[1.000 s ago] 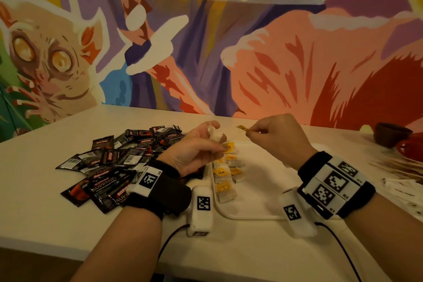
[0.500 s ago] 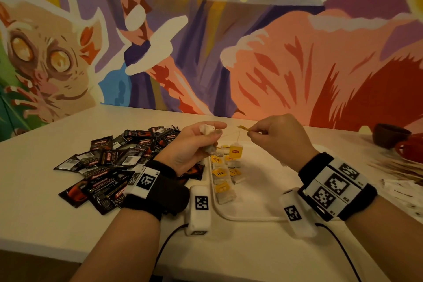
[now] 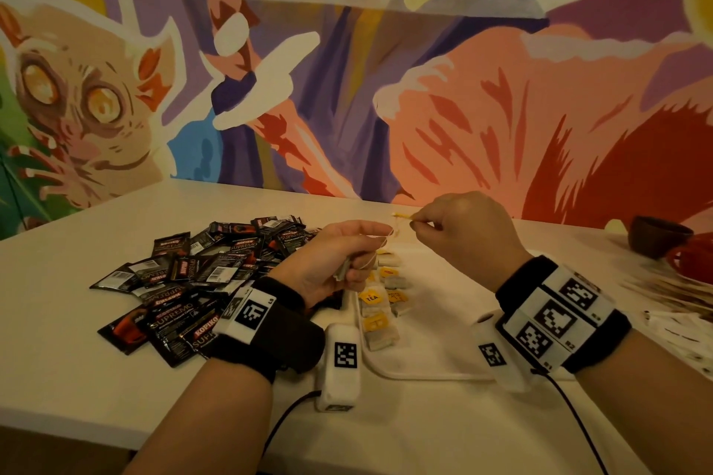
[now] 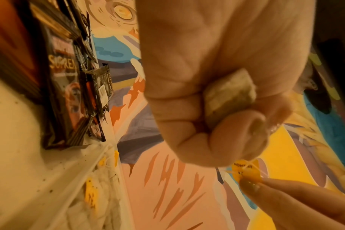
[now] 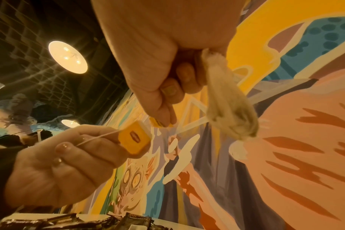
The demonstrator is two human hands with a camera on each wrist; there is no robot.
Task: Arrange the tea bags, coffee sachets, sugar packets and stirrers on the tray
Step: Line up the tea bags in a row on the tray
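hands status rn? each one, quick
Left hand: closed around a tea bag.
Right hand: pinching a yellow tag; second tea bag tucked in palm.

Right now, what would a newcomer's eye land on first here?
Probably the bright mural filling the wall behind the table, with its wide-eyed creature at far left. Next, the two hands raised over the white tray: the left hand grips a tea bag while the right hand pinches a yellow tag. Then the dark heap of coffee sachets left of the tray.
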